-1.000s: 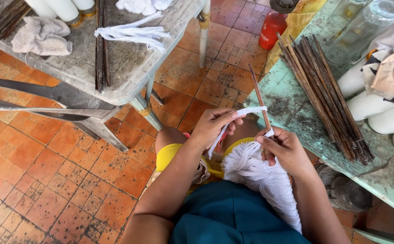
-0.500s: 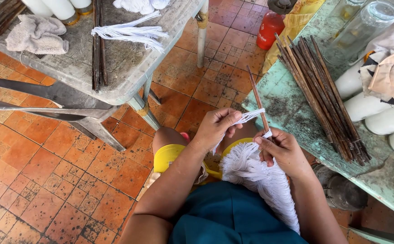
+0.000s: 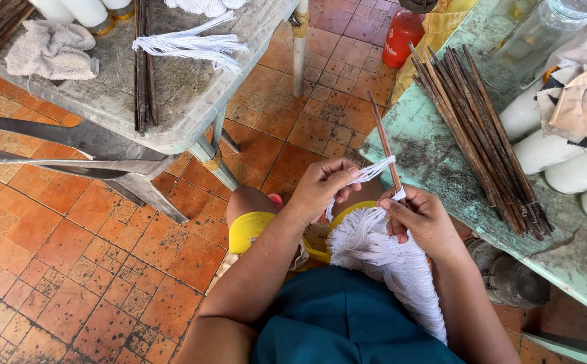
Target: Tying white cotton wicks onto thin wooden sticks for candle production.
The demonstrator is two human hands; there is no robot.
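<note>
My left hand (image 3: 323, 189) pinches a flat band of white threads (image 3: 373, 171) between thumb and fingertips, pulled taut toward the thin brown stick (image 3: 384, 145); my right hand (image 3: 420, 219) is closed around the lower end of that stick, which stands tilted upward and away from me. Below the right hand hangs the white thread bundle (image 3: 391, 259) — it fans out over my lap, resting on the teal garment (image 3: 337, 320). To the right, the green table (image 3: 435, 162) carries a pile of dark sticks (image 3: 478, 131), white rolls (image 3: 563, 168) and a glass jar (image 3: 536, 37); to the left, the grey table (image 3: 192, 94) carries a second bunch of white threads (image 3: 189, 46), a few dark sticks (image 3: 144, 67) and a folded cloth (image 3: 51, 50). A red bottle (image 3: 402, 37) stands on the tiled floor (image 3: 71, 256) between the tables.
</note>
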